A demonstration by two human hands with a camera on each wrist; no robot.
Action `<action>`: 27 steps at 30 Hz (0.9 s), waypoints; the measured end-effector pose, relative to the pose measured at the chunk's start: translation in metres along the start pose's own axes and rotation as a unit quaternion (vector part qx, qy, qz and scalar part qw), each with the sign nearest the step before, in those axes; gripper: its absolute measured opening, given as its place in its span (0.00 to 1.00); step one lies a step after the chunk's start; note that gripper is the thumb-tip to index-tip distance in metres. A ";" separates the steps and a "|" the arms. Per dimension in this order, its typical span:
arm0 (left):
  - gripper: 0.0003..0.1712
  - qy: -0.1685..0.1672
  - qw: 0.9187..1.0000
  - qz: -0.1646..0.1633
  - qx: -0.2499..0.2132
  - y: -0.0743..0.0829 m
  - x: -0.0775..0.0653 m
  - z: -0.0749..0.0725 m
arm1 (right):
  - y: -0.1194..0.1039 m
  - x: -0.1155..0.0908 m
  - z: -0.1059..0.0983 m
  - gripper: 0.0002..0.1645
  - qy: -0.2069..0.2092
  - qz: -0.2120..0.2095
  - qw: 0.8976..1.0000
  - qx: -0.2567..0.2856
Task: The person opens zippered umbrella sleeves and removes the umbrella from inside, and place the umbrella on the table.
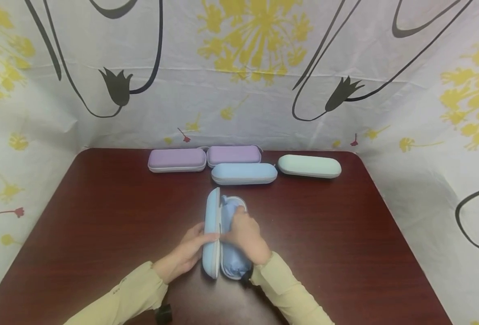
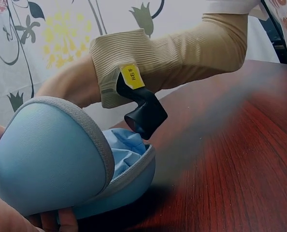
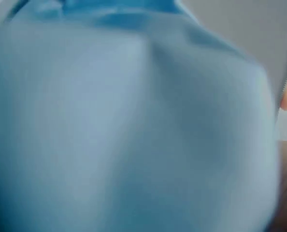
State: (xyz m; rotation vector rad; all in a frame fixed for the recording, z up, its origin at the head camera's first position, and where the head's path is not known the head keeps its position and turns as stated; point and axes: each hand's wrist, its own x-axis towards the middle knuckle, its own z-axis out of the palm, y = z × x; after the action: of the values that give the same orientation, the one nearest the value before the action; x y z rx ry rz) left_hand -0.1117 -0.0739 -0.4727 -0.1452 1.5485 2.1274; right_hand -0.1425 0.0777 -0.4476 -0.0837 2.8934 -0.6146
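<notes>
A light blue zip case (image 1: 211, 212) stands opened on the table, its lid tilted up on the left. My left hand (image 1: 186, 250) grips that lid from outside, with the thumb over its rim. In the right half lies a blue fabric bundle (image 1: 234, 264), crumpled and shiny. My right hand (image 1: 248, 235) reaches down onto the bundle, fingers bent round it; their tips are partly hidden. From the left wrist, the lid (image 2: 51, 154) covers much of the bundle (image 2: 126, 147). Blurred blue fabric (image 3: 134, 135) fills most of the right wrist view, before the grey lid lining (image 3: 250, 29).
Along the table's back edge lie two purple cases (image 1: 177, 160) (image 1: 234, 155), a second blue case (image 1: 244, 174) and a mint green case (image 1: 309, 166), all closed. A patterned cloth (image 1: 239, 108) hangs behind the dark red table (image 1: 113, 216).
</notes>
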 end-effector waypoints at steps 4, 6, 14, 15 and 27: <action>0.37 -0.001 1.000 0.006 -0.002 0.001 0.000 0.000 | 0.000 0.002 0.002 0.52 0.005 0.010 1.000 0.004; 0.37 -0.001 1.000 0.010 -0.002 0.001 0.000 0.000 | 0.003 0.002 0.003 0.52 0.006 0.014 1.000 0.020; 0.37 0.008 1.000 0.019 0.007 0.000 -0.001 0.006 | 0.019 0.000 0.002 0.56 -0.001 0.022 0.995 0.101; 0.37 0.010 1.000 0.019 0.006 0.000 -0.001 0.006 | 0.020 0.000 0.001 0.57 -0.005 0.023 0.993 0.112; 0.36 0.029 0.999 0.025 0.011 -0.003 -0.001 0.005 | 0.037 -0.002 -0.011 0.50 -0.015 0.007 0.978 0.209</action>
State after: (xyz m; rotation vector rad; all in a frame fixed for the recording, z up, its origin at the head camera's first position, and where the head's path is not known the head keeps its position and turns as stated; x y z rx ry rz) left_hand -0.1085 -0.0684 -0.4737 -0.1641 1.6237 2.1610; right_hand -0.1435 0.1163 -0.4526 -0.0126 2.6657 -1.1897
